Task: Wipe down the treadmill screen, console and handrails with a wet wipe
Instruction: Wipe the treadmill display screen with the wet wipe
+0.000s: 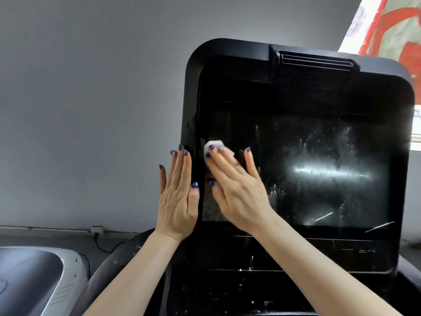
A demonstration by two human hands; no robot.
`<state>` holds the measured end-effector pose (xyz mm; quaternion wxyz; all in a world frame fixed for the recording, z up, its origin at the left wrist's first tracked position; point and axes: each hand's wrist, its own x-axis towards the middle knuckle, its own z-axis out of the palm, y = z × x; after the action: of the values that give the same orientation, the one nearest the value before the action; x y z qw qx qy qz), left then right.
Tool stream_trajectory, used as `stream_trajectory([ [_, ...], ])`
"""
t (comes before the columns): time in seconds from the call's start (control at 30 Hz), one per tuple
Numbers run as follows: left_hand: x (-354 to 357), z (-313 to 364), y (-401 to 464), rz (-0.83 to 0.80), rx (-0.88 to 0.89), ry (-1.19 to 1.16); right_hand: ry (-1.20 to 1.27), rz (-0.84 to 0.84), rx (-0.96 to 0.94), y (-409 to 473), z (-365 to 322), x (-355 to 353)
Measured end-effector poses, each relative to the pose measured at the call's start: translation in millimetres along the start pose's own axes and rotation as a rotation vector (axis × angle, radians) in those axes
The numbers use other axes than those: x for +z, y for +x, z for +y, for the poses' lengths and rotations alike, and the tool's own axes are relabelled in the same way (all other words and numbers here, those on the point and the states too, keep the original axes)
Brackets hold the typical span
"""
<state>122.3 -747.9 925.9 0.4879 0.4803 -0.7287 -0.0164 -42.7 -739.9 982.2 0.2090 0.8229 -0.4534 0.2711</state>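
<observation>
Forearms up — right hand (237, 190) fingers flat, pressing wet wipe (213, 145) on screen (319, 169); left hand (178, 199) open, bracing frame. Risk: wipe slips w/ light pressure — streaks.

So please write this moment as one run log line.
right hand: presses wet wipe on screen | left hand: flat on frame

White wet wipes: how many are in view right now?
1. The crumpled white wet wipe sits under the right hand, pressed flat on the black glossy treadmill screen near its left edge. The left hand shows none; its palm is hidden.
</observation>
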Motion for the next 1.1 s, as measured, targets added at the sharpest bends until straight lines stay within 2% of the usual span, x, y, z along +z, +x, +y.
stream_trajectory([
  [0.07,0.3,-0.2,0.1,-0.001,-0.002,0.001,-0.045,-0.007,-0.054,-0.4,8.9,-3.1],
  [0.2,0.6,1.3,0.5,-0.004,-0.016,-0.007,-0.048,0.097,0.093,10.2,32.8,-9.8],
  [0.27,0.2,1.1,0.9,-0.002,-0.013,-0.012,-0.021,0.078,0.107,9.4,19.7,-7.4],
  [0.37,0.2,-0.3,0.7,0.004,-0.005,-0.011,-0.006,-0.030,-0.010,-7.9,-4.5,1.0],
  [0.47,1.0,0.0,0.3,0.009,-0.002,-0.010,-0.053,-0.077,-0.086,-33.3,7.6,-2.8],
  [0.6,2.2,-1.1,1.0,0.012,-0.008,-0.009,-0.069,0.049,0.051,-34.7,48.1,-16.0],
  [0.7,2.7,-1.8,-0.1,0.015,-0.005,-0.007,-0.033,0.089,0.117,-28.0,39.8,-13.7],
  [0.8,2.7,-2.3,0.0,0.019,0.005,0.001,-0.017,-0.001,-0.002,-32.7,8.6,-1.1],
  [0.9,2.8,-2.0,0.0,0.016,0.003,0.016,-0.055,-0.050,-0.078,-34.0,13.4,-4.4],
  [1.03,3.0,-2.1,0.1,0.017,0.003,0.021,-0.053,0.069,0.097,-39.1,35.7,-13.8],
  [1.1,2.9,-2.3,0.3,0.014,0.007,0.025,-0.044,0.036,0.109,-39.7,17.5,-7.9],
])
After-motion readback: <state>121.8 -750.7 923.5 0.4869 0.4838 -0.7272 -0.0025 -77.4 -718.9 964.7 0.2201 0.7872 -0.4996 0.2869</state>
